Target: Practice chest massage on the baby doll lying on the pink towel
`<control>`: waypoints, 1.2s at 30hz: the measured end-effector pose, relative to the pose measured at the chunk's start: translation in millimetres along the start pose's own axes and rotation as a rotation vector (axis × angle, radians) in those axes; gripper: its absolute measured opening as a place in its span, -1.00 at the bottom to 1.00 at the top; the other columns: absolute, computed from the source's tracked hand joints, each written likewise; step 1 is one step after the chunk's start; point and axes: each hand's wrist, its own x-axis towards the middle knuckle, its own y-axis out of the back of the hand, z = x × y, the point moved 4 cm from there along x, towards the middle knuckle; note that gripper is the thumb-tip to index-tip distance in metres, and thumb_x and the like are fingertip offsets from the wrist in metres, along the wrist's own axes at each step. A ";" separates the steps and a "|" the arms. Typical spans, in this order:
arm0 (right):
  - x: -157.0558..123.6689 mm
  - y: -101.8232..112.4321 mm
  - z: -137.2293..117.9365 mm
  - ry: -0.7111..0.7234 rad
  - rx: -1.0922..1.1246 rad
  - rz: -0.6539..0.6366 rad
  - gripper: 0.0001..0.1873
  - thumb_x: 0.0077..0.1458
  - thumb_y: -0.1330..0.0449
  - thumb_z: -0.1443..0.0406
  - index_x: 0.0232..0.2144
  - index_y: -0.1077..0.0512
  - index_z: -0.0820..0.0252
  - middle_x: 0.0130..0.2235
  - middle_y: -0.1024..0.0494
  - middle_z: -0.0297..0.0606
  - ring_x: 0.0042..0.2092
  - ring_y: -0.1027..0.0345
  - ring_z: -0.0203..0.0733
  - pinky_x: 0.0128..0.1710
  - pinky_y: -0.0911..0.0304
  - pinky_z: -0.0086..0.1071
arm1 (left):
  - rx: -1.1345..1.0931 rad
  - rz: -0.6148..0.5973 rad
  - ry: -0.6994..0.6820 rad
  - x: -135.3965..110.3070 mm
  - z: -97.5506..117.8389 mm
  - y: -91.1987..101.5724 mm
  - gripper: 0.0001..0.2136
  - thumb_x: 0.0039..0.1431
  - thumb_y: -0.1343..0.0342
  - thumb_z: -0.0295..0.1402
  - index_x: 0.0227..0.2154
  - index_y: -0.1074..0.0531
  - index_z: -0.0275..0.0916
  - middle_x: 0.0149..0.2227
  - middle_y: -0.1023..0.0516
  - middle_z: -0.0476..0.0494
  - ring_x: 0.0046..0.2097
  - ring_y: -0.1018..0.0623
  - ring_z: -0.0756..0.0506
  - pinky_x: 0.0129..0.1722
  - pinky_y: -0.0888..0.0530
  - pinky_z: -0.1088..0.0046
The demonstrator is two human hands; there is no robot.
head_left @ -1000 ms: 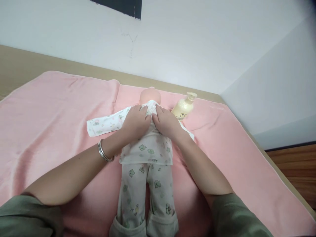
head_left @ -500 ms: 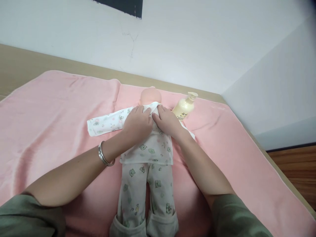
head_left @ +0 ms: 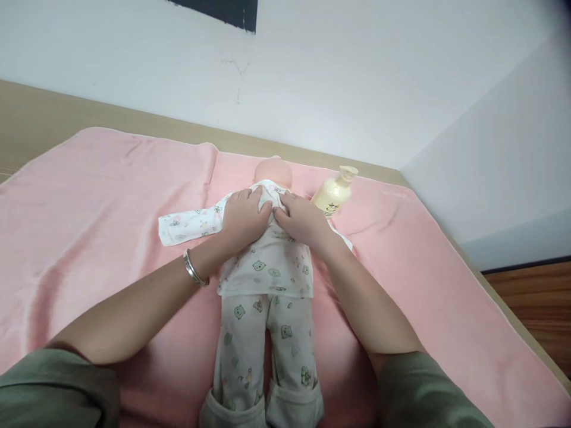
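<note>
A baby doll (head_left: 273,170) lies lengthwise on a pink blanket (head_left: 89,196), head away from me. It wears a white printed shirt (head_left: 267,267) and matching trousers (head_left: 263,351). My left hand (head_left: 241,217) and my right hand (head_left: 303,221) rest side by side on the doll's upper chest. The fingers of both pinch the shirt's neckline just under the chin. One long sleeve (head_left: 190,223) lies flat to the left. A silver bangle (head_left: 194,269) circles my left wrist.
A cream pump bottle (head_left: 333,193) lies on the blanket just right of the doll's head, close to my right hand. The blanket covers a tan surface (head_left: 35,113) set against a white wall. A wooden floor (head_left: 535,303) shows at the right.
Both hands have stayed at the collar and shifted their fingers slightly, bunching the neckline closer under the doll's chin. The doll and the bottle have not moved.
</note>
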 end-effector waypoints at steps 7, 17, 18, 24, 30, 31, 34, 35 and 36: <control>6.5 -12.5 12.6 -0.055 0.005 0.061 -0.33 0.42 0.16 0.07 0.38 -0.20 0.32 0.32 -0.42 0.10 0.28 -0.36 0.22 0.18 -0.32 -0.01 | -0.012 0.064 -0.016 -2.1 -2.6 -4.0 -0.60 0.35 0.15 -0.32 0.08 -0.48 -0.30 -0.04 -0.60 -0.36 0.08 -0.53 -0.33 0.16 -0.42 0.06; 6.6 -15.2 12.3 -0.025 0.018 0.090 -0.30 0.40 0.17 0.10 0.40 -0.15 0.44 0.36 -0.36 0.17 0.30 -0.32 0.27 0.26 -0.26 0.07 | -0.048 0.072 0.009 -2.8 -2.5 -4.0 -0.58 0.35 0.14 -0.31 0.09 -0.50 -0.32 0.02 -0.61 -0.36 0.12 -0.53 -0.32 0.18 -0.42 0.07; 6.9 -15.6 12.8 -0.020 0.023 0.103 -0.31 0.40 0.16 0.10 0.39 -0.16 0.44 0.35 -0.37 0.17 0.29 -0.34 0.26 0.26 -0.26 0.07 | -0.062 0.087 0.011 -2.8 -3.1 -4.2 -0.58 0.35 0.13 -0.30 0.10 -0.50 -0.30 0.05 -0.61 -0.34 0.13 -0.52 -0.32 0.20 -0.42 0.07; 7.8 -17.9 15.4 -0.031 0.032 0.133 -0.34 0.39 0.13 0.07 0.35 -0.18 0.37 0.33 -0.40 0.14 0.26 -0.37 0.25 0.24 -0.28 0.07 | -0.058 0.048 0.025 -3.1 -3.0 -4.0 -0.54 0.35 0.15 -0.29 0.14 -0.49 -0.35 0.08 -0.60 -0.37 0.15 -0.52 -0.34 0.22 -0.42 0.03; 7.3 -15.5 15.8 -0.048 0.059 0.127 -0.37 0.39 0.11 0.05 0.28 -0.27 0.37 0.26 -0.48 0.13 0.22 -0.41 0.25 0.21 -0.31 0.05 | -0.023 0.033 0.041 -1.9 -2.2 -3.6 -0.50 0.36 0.16 -0.29 0.22 -0.46 -0.34 0.13 -0.57 -0.38 0.19 -0.50 -0.34 0.25 -0.40 0.03; 7.2 -15.4 15.9 -0.054 0.064 0.122 -0.38 0.39 0.10 0.04 0.26 -0.29 0.37 0.23 -0.50 0.13 0.21 -0.42 0.25 0.21 -0.31 0.05 | -0.018 0.033 0.039 -1.6 -2.6 -4.0 -0.50 0.37 0.16 -0.29 0.24 -0.45 -0.34 0.14 -0.56 -0.38 0.19 -0.50 -0.34 0.26 -0.40 0.03; 7.1 -15.8 16.0 -0.064 0.071 0.113 -0.37 0.39 0.10 0.05 0.25 -0.33 0.39 0.25 -0.48 0.15 0.26 -0.39 0.27 0.25 -0.28 0.05 | -0.002 0.025 0.025 -0.5 -3.4 -4.6 -0.49 0.37 0.15 -0.29 0.26 -0.44 -0.33 0.14 -0.56 -0.39 0.20 -0.49 -0.35 0.26 -0.40 0.03; 7.1 -16.1 16.0 -0.065 0.070 0.112 -0.36 0.40 0.10 0.05 0.26 -0.33 0.40 0.28 -0.46 0.16 0.29 -0.36 0.26 0.28 -0.26 0.04 | 0.005 0.019 0.023 -0.2 -3.6 -4.3 -0.49 0.37 0.15 -0.29 0.27 -0.44 -0.32 0.14 -0.56 -0.38 0.21 -0.49 -0.35 0.27 -0.39 0.02; 7.2 -16.5 16.1 -0.067 0.069 0.112 -0.36 0.40 0.10 0.06 0.27 -0.32 0.42 0.30 -0.43 0.17 0.31 -0.34 0.26 0.30 -0.24 0.03 | 0.012 0.011 0.024 0.1 -3.6 -3.7 -0.49 0.37 0.15 -0.29 0.27 -0.44 -0.30 0.15 -0.55 -0.38 0.21 -0.49 -0.35 0.27 -0.39 0.02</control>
